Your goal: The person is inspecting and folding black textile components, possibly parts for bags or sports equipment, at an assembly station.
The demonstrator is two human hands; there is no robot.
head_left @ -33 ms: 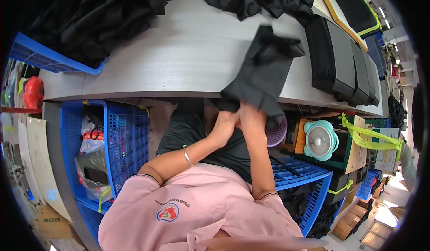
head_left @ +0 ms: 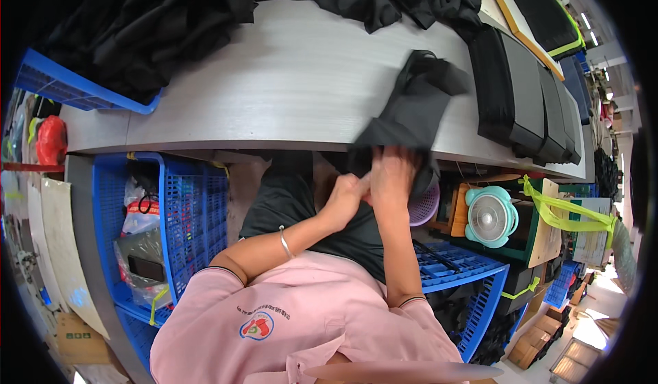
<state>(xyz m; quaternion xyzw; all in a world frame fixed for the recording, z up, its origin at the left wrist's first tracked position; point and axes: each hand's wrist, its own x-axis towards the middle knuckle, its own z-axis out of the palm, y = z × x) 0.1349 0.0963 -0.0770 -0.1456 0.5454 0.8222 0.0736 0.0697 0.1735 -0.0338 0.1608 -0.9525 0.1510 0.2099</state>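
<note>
The person is pinching the near end of a black fabric piece (head_left: 415,110) with both hands at the front edge of the grey table (head_left: 274,96): the right hand (head_left: 394,175) is closing its grip over the hem, and the left hand (head_left: 346,195) is nipping the same edge beside it. The rest of the cloth is lying up across the table, so the surface is carrying its weight. Neatly stacked black pieces (head_left: 521,96) are sitting to the right, apart from the loose black heap (head_left: 171,21) behind, apparently keeping handled items separate.
</note>
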